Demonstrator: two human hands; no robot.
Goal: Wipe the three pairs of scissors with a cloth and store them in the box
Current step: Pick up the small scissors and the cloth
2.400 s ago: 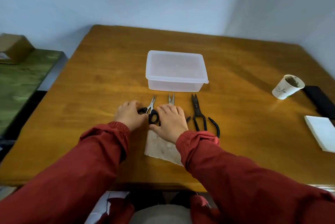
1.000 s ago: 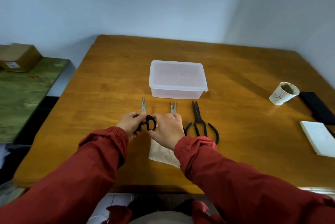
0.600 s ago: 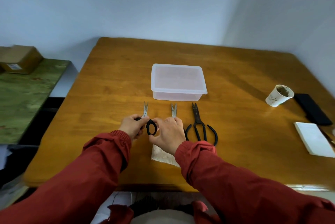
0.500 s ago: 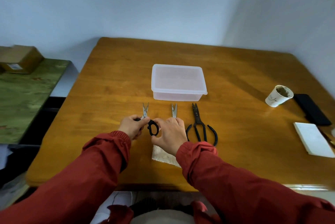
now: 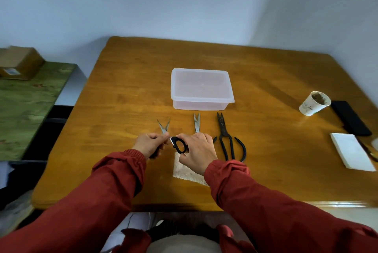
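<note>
Scissors with black handles [image 5: 164, 130], blades parted, sit in both your hands: left hand [image 5: 149, 144] grips one handle, right hand [image 5: 198, 151] pinches the other loop, over the cloth [image 5: 184, 169], short of the box [image 5: 199, 105].

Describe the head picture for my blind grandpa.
Left hand and right hand hold open black-handled scissors at a wooden table. Under the right hand lies a beige cloth; silver scissors, black iron scissors and a clear plastic box sit nearby.

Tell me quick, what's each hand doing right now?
Left hand: fingers curled, holding the leftmost scissors.
Right hand: pinching the same scissors by the black handle.
</note>
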